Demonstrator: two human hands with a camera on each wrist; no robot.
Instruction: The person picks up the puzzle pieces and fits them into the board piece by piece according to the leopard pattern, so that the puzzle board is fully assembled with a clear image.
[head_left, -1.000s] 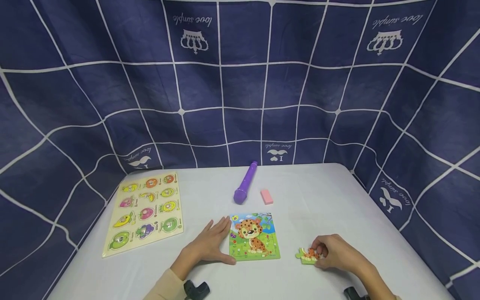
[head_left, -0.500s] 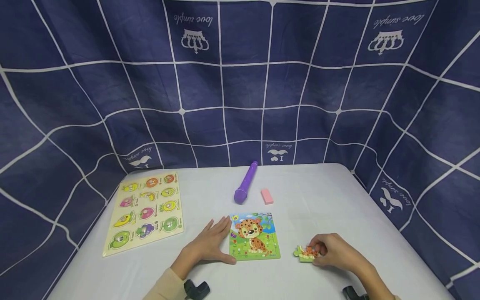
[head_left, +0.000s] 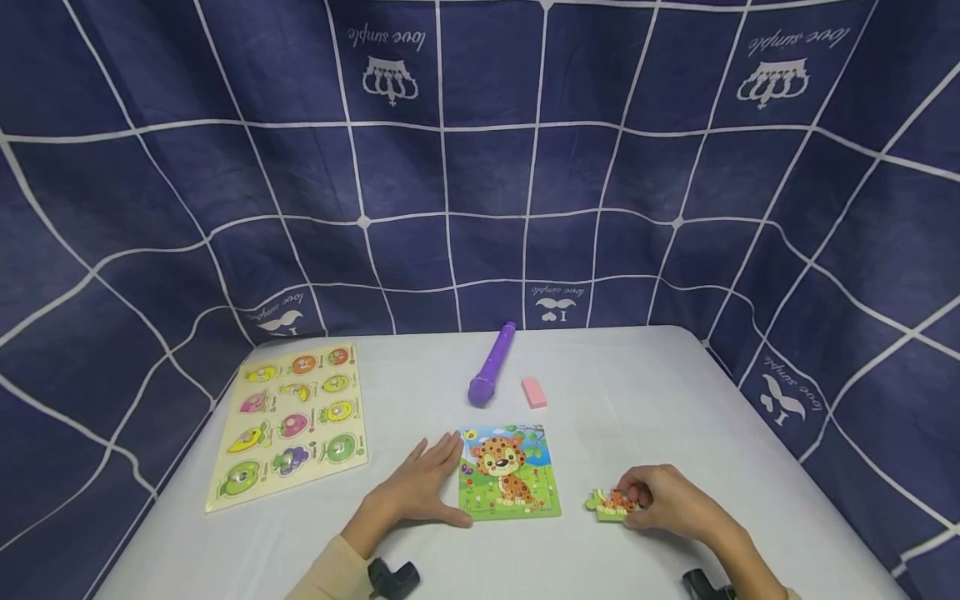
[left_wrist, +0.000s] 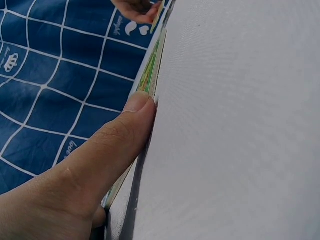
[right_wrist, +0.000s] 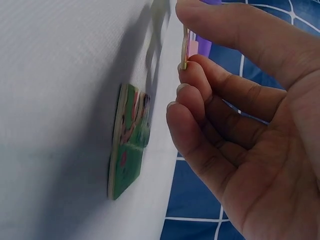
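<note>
My left hand [head_left: 422,487] lies with fingers extended along the left side of a square leopard jigsaw puzzle [head_left: 510,473]. Its thumb touches the lower left corner, and the left wrist view shows the thumb [left_wrist: 135,107] at the board's edge. To the right of the puzzle, my right hand [head_left: 671,502] pinches a jigsaw piece [head_left: 611,504] with leopard spots and a green edge between thumb and fingers. In the right wrist view that piece is seen edge-on. Below the fingers there, another green jigsaw piece [right_wrist: 127,155] lies on the table, hidden by the hand in the head view.
A wooden fruit puzzle board [head_left: 292,425] lies at the left of the white table [head_left: 630,400]. Behind the leopard puzzle are a purple toy microphone [head_left: 491,367] and a pink block [head_left: 534,393]. A blue gridded curtain [head_left: 480,175] surrounds the back and sides.
My right hand has shifted slightly left and away from me, carrying the jigsaw piece towards the leopard puzzle. My left hand has stayed in place.
</note>
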